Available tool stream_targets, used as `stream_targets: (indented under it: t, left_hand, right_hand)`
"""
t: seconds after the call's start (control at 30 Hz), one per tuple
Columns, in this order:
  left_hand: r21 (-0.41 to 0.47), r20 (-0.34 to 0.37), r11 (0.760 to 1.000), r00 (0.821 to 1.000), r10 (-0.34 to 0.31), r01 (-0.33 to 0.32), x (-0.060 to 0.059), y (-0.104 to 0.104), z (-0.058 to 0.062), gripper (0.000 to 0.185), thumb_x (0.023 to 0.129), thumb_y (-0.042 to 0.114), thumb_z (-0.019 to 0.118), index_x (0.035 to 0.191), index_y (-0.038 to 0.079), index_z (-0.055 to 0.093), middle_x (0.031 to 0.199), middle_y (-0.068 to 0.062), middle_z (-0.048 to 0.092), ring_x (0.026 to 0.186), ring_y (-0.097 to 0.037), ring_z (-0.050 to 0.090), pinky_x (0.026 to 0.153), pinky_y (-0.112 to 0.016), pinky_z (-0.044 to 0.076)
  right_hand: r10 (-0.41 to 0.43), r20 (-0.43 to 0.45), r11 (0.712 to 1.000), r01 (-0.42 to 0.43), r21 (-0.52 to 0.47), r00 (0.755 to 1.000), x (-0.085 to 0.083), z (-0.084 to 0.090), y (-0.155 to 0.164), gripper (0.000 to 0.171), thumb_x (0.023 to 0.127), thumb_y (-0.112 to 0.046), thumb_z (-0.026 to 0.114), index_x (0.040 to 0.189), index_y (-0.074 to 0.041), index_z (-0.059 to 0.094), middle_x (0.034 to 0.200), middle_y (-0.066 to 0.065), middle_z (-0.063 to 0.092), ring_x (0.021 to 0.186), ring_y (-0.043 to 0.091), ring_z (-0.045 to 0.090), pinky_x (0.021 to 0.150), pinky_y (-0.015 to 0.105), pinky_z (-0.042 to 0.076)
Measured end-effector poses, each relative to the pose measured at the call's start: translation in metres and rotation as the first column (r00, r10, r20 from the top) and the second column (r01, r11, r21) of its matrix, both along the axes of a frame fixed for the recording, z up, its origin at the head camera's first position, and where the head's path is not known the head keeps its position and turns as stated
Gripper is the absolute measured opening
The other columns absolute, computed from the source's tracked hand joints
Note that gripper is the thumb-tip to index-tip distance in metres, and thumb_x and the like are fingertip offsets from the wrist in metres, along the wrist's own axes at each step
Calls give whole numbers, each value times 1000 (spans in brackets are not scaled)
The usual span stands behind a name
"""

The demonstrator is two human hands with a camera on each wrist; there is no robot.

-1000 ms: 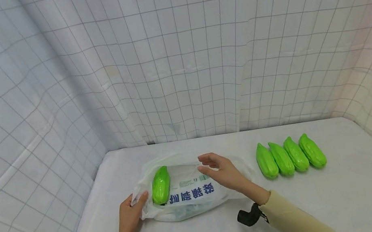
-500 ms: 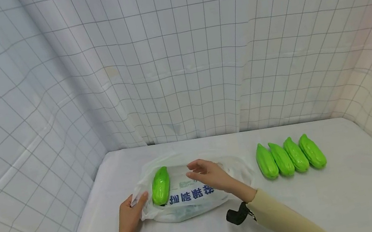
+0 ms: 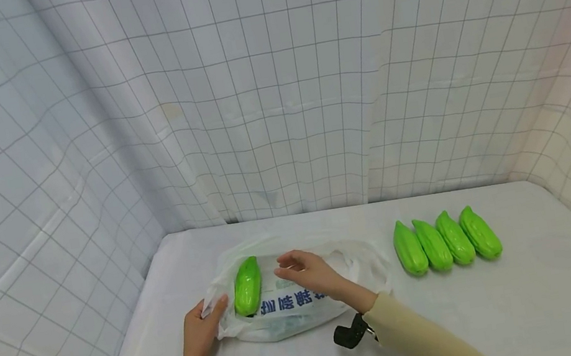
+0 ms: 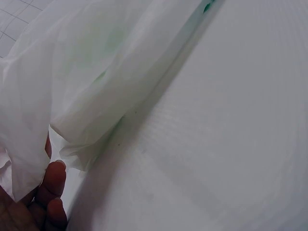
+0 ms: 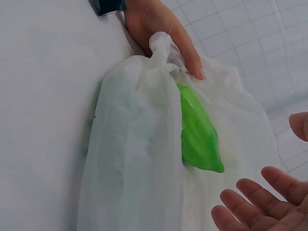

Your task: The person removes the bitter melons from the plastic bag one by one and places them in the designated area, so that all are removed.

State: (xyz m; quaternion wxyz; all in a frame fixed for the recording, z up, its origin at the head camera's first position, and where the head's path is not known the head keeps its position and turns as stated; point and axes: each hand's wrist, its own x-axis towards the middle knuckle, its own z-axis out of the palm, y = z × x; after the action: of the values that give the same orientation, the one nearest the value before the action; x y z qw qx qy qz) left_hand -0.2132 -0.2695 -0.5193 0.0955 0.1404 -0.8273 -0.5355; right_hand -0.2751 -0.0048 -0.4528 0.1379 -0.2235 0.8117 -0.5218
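Observation:
A white plastic bag (image 3: 277, 332) with blue printed characters lies on its side on the table, its mouth spread open. My left hand (image 3: 201, 334) grips its left edge, thumb on top; in the left wrist view the curled fingers (image 4: 54, 180) pinch the thin film. Inside, near that hand, rests a glossy green elongated vegetable (image 3: 247, 288) with a pointed end; it peeks past the bag's edge in the right wrist view. My right hand (image 3: 313, 274) hovers over the bag's middle with nothing in it, its fingers (image 5: 260, 197) spread and relaxed.
To the right of the bag, several matching green vegetables (image 3: 433, 244) lie side by side in a slanted row. White cloth (image 3: 538, 299) covers the table. Grid-patterned white curtains (image 3: 280, 109) enclose the back and both sides.
My right hand has moved left over the bag, closer to the green vegetable inside. The left hand keeps its grip on the bag's edge, and the row at the right is unchanged.

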Motion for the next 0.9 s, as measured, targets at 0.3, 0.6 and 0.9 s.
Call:
stream_targets:
  t: [0.3,0.6,0.9]
  left_hand:
    - [23,-12,1000,1000,-11,11,-1,0,0,51,85,44,64,111,1,64,90,-10,66,72,-11,54,67,-23,44]
    - [25,-1,1000,1000,-8,8,0,0,-1,52,84,45,64,112,1,63,93,-8,66,73,-11,54,67,-23,44]
    - [22,-16,1000,1000,-14,14,-1,0,-1,49,85,44,64,109,2,64,89,-7,66,71,-11,54,65,-23,44]
  right_hand:
    - [19,24,999,-20,47,1000,-7,-5,-13,53,89,-47,55,127,-11,52,119,2,58,107,20,56,86,36,46]
    - [30,46,996,-34,86,998,-10,-5,-29,53,90,-45,54,128,-8,52,120,6,58,106,21,56,83,36,46]
    - [45,119,995,-55,87,992,-15,-11,-42,62,88,-50,55,131,-6,48,120,10,57,93,19,60,76,33,49]
